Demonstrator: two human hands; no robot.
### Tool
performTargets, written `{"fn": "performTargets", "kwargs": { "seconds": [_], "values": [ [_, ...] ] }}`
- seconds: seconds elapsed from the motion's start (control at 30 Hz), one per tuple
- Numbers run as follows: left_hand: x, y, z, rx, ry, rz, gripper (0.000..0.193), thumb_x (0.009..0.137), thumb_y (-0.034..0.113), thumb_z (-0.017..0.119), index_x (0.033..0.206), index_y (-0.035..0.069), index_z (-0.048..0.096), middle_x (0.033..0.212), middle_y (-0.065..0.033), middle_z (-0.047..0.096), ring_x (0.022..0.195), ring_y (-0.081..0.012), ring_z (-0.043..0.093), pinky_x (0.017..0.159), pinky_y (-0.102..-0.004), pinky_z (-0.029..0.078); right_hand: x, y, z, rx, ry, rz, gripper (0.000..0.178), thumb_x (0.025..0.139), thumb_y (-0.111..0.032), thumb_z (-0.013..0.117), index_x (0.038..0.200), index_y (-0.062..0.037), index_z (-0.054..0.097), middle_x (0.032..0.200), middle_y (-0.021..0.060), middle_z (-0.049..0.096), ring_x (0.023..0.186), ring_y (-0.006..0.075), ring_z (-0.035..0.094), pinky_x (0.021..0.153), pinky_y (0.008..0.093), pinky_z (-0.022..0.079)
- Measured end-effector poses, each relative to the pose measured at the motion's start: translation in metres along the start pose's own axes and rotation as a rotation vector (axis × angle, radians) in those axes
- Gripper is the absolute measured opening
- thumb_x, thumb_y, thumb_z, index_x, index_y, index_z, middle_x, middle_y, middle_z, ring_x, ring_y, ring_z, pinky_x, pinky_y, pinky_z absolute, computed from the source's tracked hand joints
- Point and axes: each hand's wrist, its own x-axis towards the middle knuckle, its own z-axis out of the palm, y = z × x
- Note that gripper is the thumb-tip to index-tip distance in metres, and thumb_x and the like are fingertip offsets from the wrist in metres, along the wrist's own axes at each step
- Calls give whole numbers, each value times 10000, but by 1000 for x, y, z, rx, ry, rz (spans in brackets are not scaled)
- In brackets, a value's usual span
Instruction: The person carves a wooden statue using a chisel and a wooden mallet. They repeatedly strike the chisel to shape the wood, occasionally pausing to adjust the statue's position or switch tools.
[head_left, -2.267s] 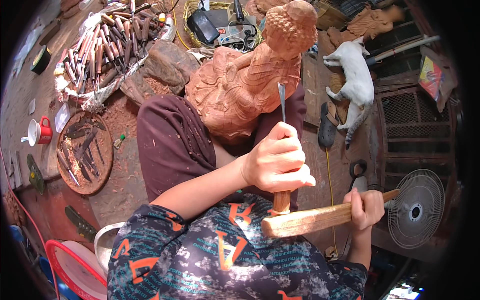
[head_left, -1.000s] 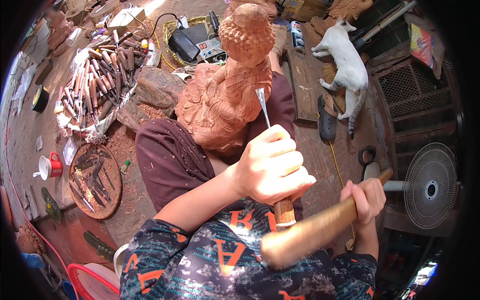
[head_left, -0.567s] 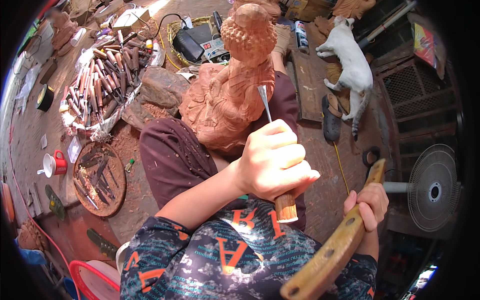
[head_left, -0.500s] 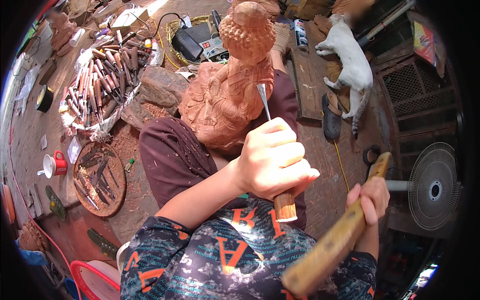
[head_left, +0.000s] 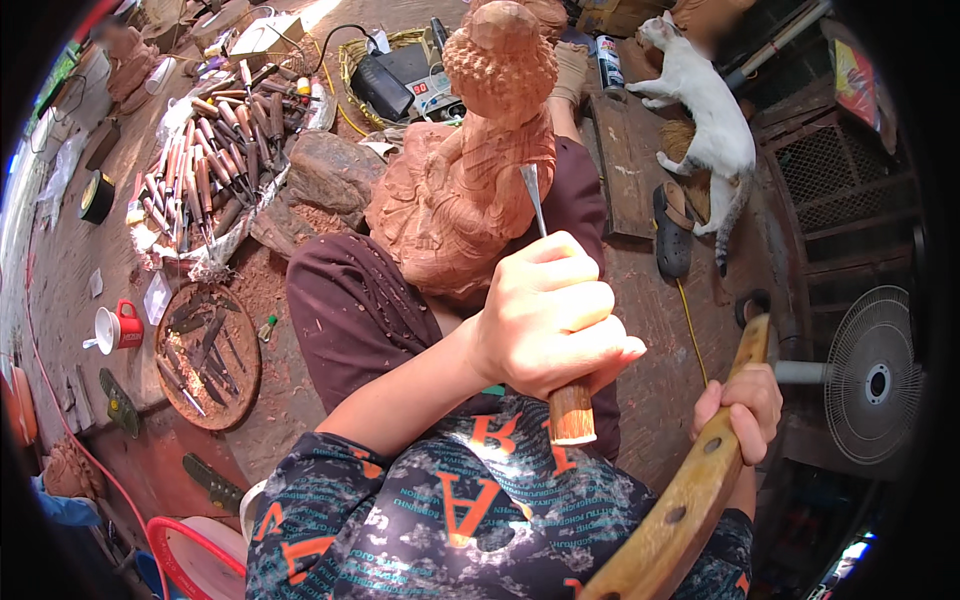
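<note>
Gripping a chisel (head_left: 572, 412) in the left hand (head_left: 548, 325), closed tight round its handle, blade reaching to the side of a carved wooden figure (head_left: 450, 200) set between the knees (head_left: 335, 270); contact unclear. Clasping a wooden mallet (head_left: 695, 490) in the right hand (head_left: 745, 408), apart from the chisel's butt. At left on the floor (head_left: 285, 390), strewn over a round tray (head_left: 246, 385): blades (head_left: 205, 345) and shavings (head_left: 208, 378). Heaped in a white wrap (head_left: 209, 270): wood-handled tools (head_left: 215, 165). Packed inside a yellow basket (head_left: 348, 82): a black case (head_left: 382, 85) and a grey box (head_left: 408, 62). Near the tray, a red mug (head_left: 128, 328). Cut off at lower left, a red-rimmed basin (head_left: 160, 545). Beside the right leg (head_left: 582, 200), a strip of floor with a yellow cord (head_left: 692, 333), bordered by a plank (head_left: 625, 175) and a dark clog (head_left: 672, 240).
</note>
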Motion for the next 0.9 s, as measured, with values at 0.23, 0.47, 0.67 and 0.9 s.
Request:
{"fn": "performTargets", "kwargs": {
  "seconds": [0.23,0.47,0.67,0.9],
  "values": [
    [-9,12,-8,104,71,114,227,611,185,764,662,95,562,567,27,370,491,-147,391,514,-286,349,-8,-4,1,-178,-163,127,414,679,106,653,1002,-70,463,619,55,428,488,218,466,436,325,362],
    [-17,2,2,-16,28,121,122,685,112,736,743,97,630,584,43,369,506,-144,381,530,-299,355,-6,-6,7,-150,-116,81,422,683,111,668,995,-76,453,656,46,454,495,204,462,448,318,387],
    [-14,0,2,-52,42,81,144,637,120,741,741,109,643,580,42,368,504,-144,392,520,-294,336,-6,-8,0,-29,-79,40,434,672,118,682,986,-72,452,675,49,462,521,211,471,459,328,399],
    [-12,-2,1,-43,52,52,203,554,160,740,734,130,649,574,52,375,499,-146,404,514,-288,325,-7,-8,-1,-120,-202,135,398,690,110,657,990,-59,457,640,71,441,492,238,456,442,349,361]
  ]
}}
